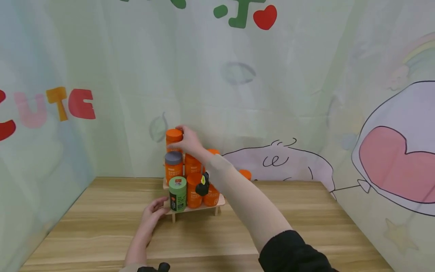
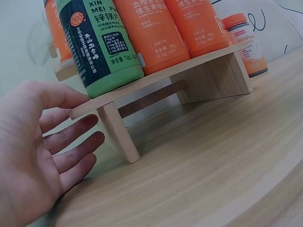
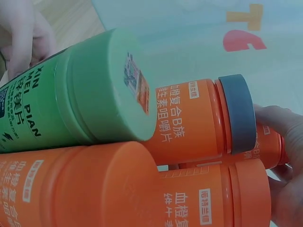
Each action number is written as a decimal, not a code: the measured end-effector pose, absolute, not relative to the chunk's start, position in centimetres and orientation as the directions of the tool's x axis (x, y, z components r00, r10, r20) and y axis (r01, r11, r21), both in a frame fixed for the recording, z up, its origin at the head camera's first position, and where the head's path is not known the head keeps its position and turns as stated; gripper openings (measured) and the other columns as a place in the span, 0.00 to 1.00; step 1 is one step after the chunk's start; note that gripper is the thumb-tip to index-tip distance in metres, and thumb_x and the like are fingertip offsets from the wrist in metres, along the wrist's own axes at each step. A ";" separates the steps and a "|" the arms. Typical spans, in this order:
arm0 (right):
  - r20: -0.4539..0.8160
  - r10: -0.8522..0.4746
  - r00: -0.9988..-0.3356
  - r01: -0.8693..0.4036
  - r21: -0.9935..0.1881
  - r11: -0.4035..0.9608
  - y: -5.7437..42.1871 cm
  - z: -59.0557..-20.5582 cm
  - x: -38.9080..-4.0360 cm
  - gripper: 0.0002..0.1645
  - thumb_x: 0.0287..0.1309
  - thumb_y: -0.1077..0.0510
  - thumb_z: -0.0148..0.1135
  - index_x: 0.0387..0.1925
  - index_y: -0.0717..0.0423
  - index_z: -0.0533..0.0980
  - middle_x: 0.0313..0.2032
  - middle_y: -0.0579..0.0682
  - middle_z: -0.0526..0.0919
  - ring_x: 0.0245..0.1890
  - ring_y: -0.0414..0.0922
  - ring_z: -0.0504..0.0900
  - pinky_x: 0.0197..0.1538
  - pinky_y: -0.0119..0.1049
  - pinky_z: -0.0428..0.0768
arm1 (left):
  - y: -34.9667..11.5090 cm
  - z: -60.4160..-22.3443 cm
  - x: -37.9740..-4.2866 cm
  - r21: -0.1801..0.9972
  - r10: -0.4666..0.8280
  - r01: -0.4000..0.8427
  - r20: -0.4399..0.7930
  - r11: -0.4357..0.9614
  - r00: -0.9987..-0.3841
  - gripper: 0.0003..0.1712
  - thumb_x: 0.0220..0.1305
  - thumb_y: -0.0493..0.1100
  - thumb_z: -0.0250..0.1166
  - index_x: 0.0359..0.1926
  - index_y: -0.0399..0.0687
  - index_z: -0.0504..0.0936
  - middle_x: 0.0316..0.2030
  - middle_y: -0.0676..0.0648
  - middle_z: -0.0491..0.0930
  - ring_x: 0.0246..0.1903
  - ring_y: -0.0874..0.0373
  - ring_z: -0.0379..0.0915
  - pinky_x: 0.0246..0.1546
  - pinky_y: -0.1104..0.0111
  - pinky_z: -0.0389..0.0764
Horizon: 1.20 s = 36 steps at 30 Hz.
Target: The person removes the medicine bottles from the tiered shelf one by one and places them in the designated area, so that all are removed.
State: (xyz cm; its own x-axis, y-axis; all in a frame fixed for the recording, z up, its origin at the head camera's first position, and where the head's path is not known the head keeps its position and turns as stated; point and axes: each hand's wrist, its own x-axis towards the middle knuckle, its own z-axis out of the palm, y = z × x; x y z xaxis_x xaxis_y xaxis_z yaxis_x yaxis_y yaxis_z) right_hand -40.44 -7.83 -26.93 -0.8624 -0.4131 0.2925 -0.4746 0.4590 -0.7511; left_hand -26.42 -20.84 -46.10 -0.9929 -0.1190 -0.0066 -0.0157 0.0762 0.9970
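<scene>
A small stepped wooden rack [image 1: 200,208] carries several supplement bottles. At its top left, my right hand [image 1: 191,141] grips an orange bottle [image 1: 174,135] with an orange cap. In the right wrist view that hand [image 3: 286,156] is partly hidden behind a grey-capped orange bottle [image 3: 194,120]. My left hand [image 1: 153,212] holds the left end of the rack's lowest shelf. Up close, its thumb lies at the shelf edge, its other fingers [image 2: 75,142] loosely curled below. Just above stands a green bottle [image 1: 178,193], with orange bottles [image 1: 194,190] beside it.
Behind the right forearm, another orange-capped bottle [image 1: 245,174] is mostly hidden; the left wrist view shows it as a bottle [image 2: 248,47] standing on the wooden table [image 1: 112,226]. A printed cloth backdrop [image 1: 129,75] rises behind and along both sides.
</scene>
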 end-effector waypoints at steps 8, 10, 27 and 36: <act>0.278 -0.446 -0.851 -0.485 -0.741 0.464 -7.7 -27.1 -40.2 0.42 0.53 0.61 0.71 0.67 0.56 0.62 0.57 0.55 0.77 0.49 0.47 0.78 0.52 0.36 0.78 | -20.8 -46.2 -26.5 0.995 -0.129 -0.023 -0.011 0.095 -0.992 0.31 0.65 0.35 0.57 0.67 0.31 0.64 0.68 0.29 0.63 0.65 0.45 0.60 0.44 0.79 0.73; 0.281 -0.440 -0.853 -0.482 -0.749 0.455 -7.7 -27.2 -40.1 0.43 0.53 0.61 0.71 0.68 0.57 0.61 0.57 0.55 0.77 0.49 0.47 0.78 0.52 0.36 0.78 | -20.9 -46.2 -26.5 0.995 -0.124 -0.022 -0.010 0.093 -0.992 0.31 0.65 0.35 0.57 0.68 0.31 0.64 0.68 0.29 0.62 0.66 0.44 0.59 0.44 0.80 0.73; 0.376 -0.369 -0.850 -0.488 -0.826 0.282 -6.1 -25.6 -40.2 0.44 0.55 0.64 0.68 0.70 0.56 0.58 0.62 0.55 0.74 0.57 0.50 0.76 0.58 0.41 0.77 | -20.9 -46.0 -26.5 0.997 -0.129 -0.022 -0.011 0.078 -0.992 0.31 0.65 0.34 0.56 0.67 0.30 0.64 0.68 0.29 0.62 0.65 0.45 0.60 0.44 0.80 0.73; 0.507 -0.284 -0.814 -0.575 -0.773 0.269 -3.1 -24.9 -40.4 0.44 0.56 0.63 0.67 0.70 0.57 0.57 0.61 0.56 0.73 0.55 0.51 0.75 0.56 0.41 0.77 | -20.9 -46.2 -26.6 0.996 -0.140 -0.030 -0.019 0.079 -0.990 0.30 0.64 0.33 0.56 0.67 0.30 0.64 0.68 0.30 0.64 0.63 0.50 0.62 0.44 0.80 0.73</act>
